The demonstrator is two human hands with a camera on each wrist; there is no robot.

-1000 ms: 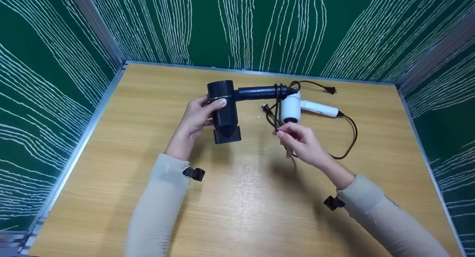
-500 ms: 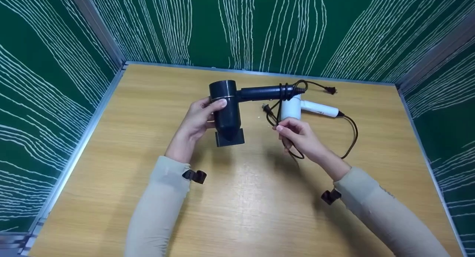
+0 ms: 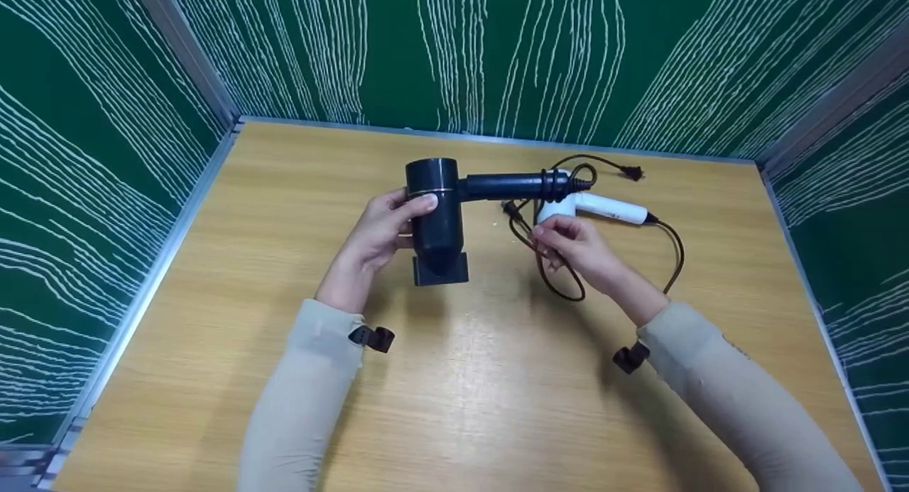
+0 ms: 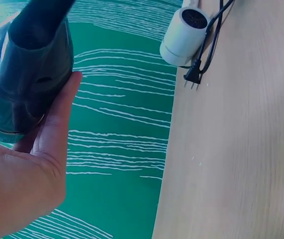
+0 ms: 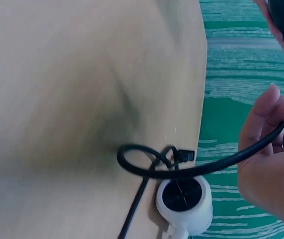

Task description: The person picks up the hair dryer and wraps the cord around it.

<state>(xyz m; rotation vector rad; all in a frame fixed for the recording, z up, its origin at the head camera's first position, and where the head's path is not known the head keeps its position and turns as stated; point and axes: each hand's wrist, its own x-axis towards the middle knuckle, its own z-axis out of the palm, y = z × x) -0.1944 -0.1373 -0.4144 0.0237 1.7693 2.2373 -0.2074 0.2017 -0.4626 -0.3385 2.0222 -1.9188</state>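
My left hand grips the black hair dryer by its barrel, thumb across the front. The dryer is held over the table with its flat nozzle toward me and its handle pointing right. Several turns of cord lie around the handle's end. My right hand pinches the black cord between thumb and fingertips, below the handle's end. From there the cord hangs in a loose loop. In the left wrist view, the dryer's barrel fills the upper left, partly cut off.
A white hair dryer lies on the table behind my right hand, partly covered by the black handle. Its dark cord curves round to the right. One plug lies at the back, another beside the white barrel. Green walls enclose the table.
The cord has tightened into closer turns at the handle's end. My right hand has moved slightly away from me, and the black hair dryer has shifted a little to the right.
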